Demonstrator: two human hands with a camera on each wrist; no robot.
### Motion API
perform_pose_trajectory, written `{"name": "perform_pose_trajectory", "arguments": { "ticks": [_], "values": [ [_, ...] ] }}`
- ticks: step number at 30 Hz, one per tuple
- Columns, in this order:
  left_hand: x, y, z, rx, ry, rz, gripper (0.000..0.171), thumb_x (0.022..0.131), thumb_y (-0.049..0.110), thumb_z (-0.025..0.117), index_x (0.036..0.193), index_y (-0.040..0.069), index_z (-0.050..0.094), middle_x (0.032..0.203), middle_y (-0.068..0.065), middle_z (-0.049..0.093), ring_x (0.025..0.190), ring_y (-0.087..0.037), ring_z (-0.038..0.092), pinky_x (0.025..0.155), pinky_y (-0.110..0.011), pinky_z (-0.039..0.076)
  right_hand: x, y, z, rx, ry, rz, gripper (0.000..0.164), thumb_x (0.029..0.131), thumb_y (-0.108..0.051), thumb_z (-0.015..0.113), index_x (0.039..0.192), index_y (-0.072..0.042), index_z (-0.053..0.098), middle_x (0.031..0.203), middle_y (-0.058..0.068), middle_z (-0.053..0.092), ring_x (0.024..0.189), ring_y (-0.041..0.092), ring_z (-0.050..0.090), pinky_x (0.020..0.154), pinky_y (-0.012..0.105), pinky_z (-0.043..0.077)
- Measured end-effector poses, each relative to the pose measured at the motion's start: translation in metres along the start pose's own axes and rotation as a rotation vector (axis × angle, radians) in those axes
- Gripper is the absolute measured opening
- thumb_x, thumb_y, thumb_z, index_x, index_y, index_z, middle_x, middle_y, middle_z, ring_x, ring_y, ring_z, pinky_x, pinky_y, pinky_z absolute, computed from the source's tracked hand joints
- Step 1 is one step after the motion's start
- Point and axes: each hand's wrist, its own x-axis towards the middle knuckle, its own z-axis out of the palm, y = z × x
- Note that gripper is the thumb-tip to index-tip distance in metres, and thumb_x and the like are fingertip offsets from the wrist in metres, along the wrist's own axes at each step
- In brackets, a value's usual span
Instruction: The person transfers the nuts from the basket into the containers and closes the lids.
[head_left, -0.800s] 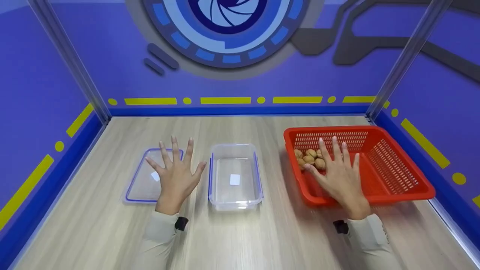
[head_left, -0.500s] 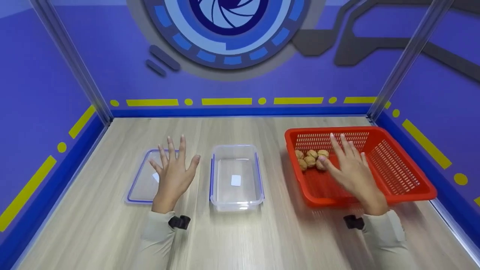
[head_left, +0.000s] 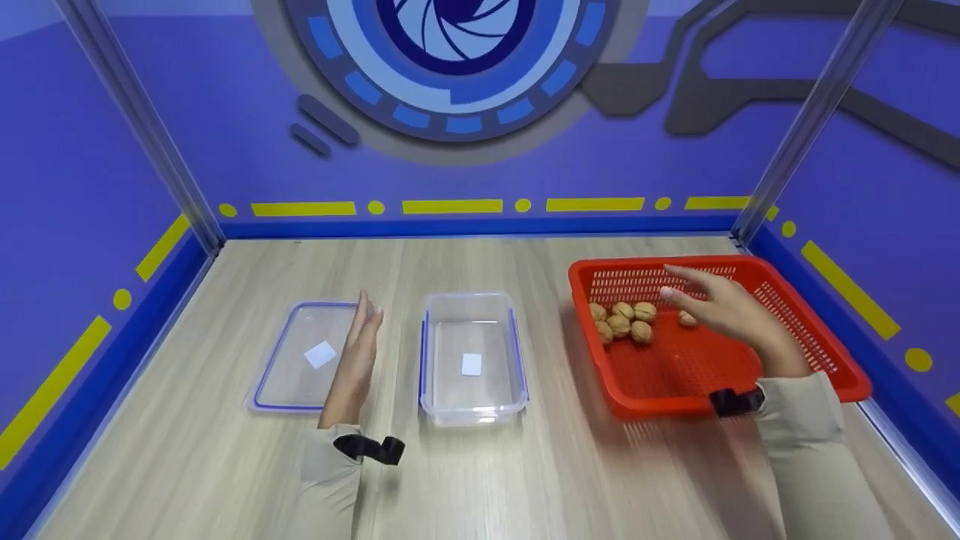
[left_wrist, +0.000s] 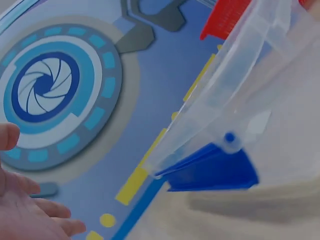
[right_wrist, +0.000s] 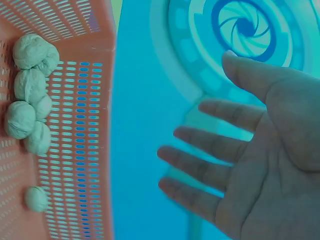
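Observation:
My left hand (head_left: pixel 358 361) is held edge-on above the right part of a clear lid (head_left: pixel 289 375) with a blue rim, its fingers straight and holding nothing. To its right stands a clear plastic box (head_left: pixel 471 409) with blue side clips and a white label inside. Over the red basket (head_left: pixel 622 394) hovers my right hand (head_left: pixel 731 311), palm turned inward. In the right wrist view its fingers (right_wrist: pixel 205 167) are spread and relaxed, with nothing between them. Several walnuts (head_left: pixel 619 324) lie in the basket's left back corner, and a single walnut (head_left: pixel 686 319) sits partly behind the right hand.
The basket's raised rim stands close to the right wall (head_left: pixel 885 247). A blue back wall (head_left: pixel 465 176) and a left wall (head_left: pixel 82 247) bound the wooden table (head_left: pixel 465 487). A black strap (head_left: pixel 369 448) is on the left wrist, another black strap (head_left: pixel 736 403) on the right.
Both hands have turned from palm-down with spread fingers to edge-on, palms inward. The right hand has shifted to the right, uncovering the walnut pile and the single walnut. No object has moved.

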Motion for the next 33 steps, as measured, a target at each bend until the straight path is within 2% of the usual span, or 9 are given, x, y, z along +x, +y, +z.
{"name": "perform_pose_trajectory", "arguments": {
  "ticks": [3, 8, 11, 15, 23, 29, 33],
  "values": [
    [0.005, -0.013, 0.006, -0.191, -0.023, -0.028, 0.063, 0.105, 0.034, 0.027, 0.155, 0.019, -0.008, 0.163, -0.005, -0.008, 0.15, -0.023, -0.009, 0.122, -0.044, -0.01, 0.012, 0.009, 0.0, 0.046, -0.048, -0.011, 0.064, 0.097, -0.046, 0.049, 0.145, -0.004, 0.041, 0.144, 0.025, 0.046, 0.126, 0.042, 0.049, 0.103, 0.063, 0.04],
    [0.011, -0.034, 0.016, -0.527, -0.052, -0.064, 0.06, 0.105, 0.025, 0.025, 0.155, 0.017, -0.007, 0.163, -0.011, -0.008, 0.15, -0.027, -0.009, 0.122, -0.043, -0.011, 0.027, 0.025, 0.002, 0.128, -0.103, -0.003, 0.062, 0.095, -0.047, 0.052, 0.142, -0.006, 0.046, 0.14, 0.021, 0.052, 0.125, 0.038, 0.052, 0.106, 0.06, 0.038],
    [0.013, -0.044, 0.019, -0.635, -0.054, -0.059, 0.059, 0.105, 0.023, 0.024, 0.155, 0.017, -0.007, 0.162, -0.012, -0.008, 0.15, -0.027, -0.009, 0.122, -0.041, -0.01, 0.035, 0.032, 0.003, 0.164, -0.124, 0.003, 0.06, 0.095, -0.045, 0.054, 0.142, -0.007, 0.047, 0.14, 0.02, 0.052, 0.125, 0.037, 0.052, 0.107, 0.06, 0.038],
    [0.015, -0.053, 0.023, -0.635, -0.08, -0.051, 0.058, 0.105, 0.023, 0.022, 0.155, 0.017, -0.007, 0.163, -0.011, -0.008, 0.15, -0.026, -0.009, 0.123, -0.041, -0.009, 0.044, 0.039, 0.006, 0.181, -0.136, 0.007, 0.059, 0.095, -0.042, 0.056, 0.141, -0.006, 0.048, 0.139, 0.021, 0.052, 0.125, 0.037, 0.052, 0.107, 0.058, 0.039],
    [0.018, -0.062, 0.031, -0.611, -0.156, -0.091, 0.065, 0.102, 0.012, 0.03, 0.155, 0.019, -0.008, 0.163, -0.007, -0.01, 0.15, -0.024, -0.012, 0.122, -0.04, -0.012, 0.059, 0.055, 0.021, 0.221, -0.201, 0.044, 0.059, 0.095, -0.037, 0.057, 0.142, -0.003, 0.045, 0.141, 0.024, 0.049, 0.125, 0.04, 0.052, 0.103, 0.051, 0.046],
    [0.018, -0.063, 0.036, -0.54, -0.16, -0.083, 0.073, 0.096, 0.001, 0.038, 0.155, 0.017, 0.0, 0.163, -0.006, -0.005, 0.15, -0.021, -0.01, 0.122, -0.036, -0.011, 0.062, 0.066, 0.029, 0.188, -0.22, 0.108, 0.062, 0.092, -0.04, 0.06, 0.141, -0.003, 0.047, 0.139, 0.022, 0.052, 0.122, 0.036, 0.053, 0.099, 0.052, 0.048],
    [0.018, -0.062, 0.038, -0.507, -0.153, -0.066, 0.076, 0.091, -0.007, 0.039, 0.155, 0.013, 0.003, 0.163, -0.007, -0.004, 0.149, -0.022, -0.01, 0.122, -0.037, -0.01, 0.067, 0.07, 0.035, 0.147, -0.237, 0.107, 0.055, 0.092, -0.031, 0.063, 0.136, 0.0, 0.051, 0.134, 0.024, 0.056, 0.118, 0.034, 0.056, 0.098, 0.052, 0.049]
  ]
}}
